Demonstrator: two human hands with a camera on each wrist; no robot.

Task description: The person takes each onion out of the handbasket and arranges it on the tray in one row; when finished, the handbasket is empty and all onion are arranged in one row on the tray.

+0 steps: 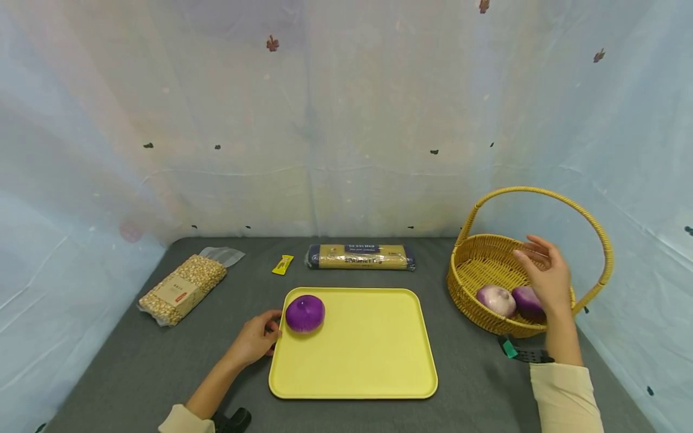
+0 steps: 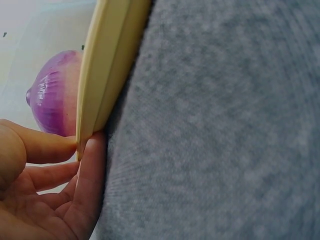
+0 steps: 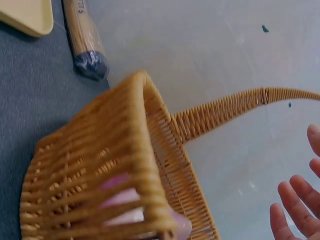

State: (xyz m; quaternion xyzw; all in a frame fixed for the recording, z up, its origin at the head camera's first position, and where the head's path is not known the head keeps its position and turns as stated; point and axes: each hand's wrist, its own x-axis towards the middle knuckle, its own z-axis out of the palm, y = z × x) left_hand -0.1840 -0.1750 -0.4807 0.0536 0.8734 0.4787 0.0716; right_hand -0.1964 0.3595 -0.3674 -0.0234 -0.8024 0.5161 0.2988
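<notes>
Pale sleeves (image 1: 565,400) reach in across the front of the tabletop (image 1: 471,385). Thumb above and fingers beneath, the left hand (image 1: 255,338) pinches the left rim of the tray (image 1: 368,349); the right hand (image 1: 548,279) is raised at the right side of the basket (image 1: 461,296), fingers loosely apart, grasping nothing. "SPAGHETTI" reads on the pack (image 1: 361,257) along the tabletop's far edge, while the lettering on the bag (image 1: 184,288) near its left edge is too small to read; a yellow sachet (image 1: 283,264) lies between them. One purple onion (image 1: 305,314) sits in the tray's far left corner. Inside the basket, toward the tabletop's right edge, a pale onion (image 1: 496,300) and a darker onion (image 1: 527,302) lie side by side.
</notes>
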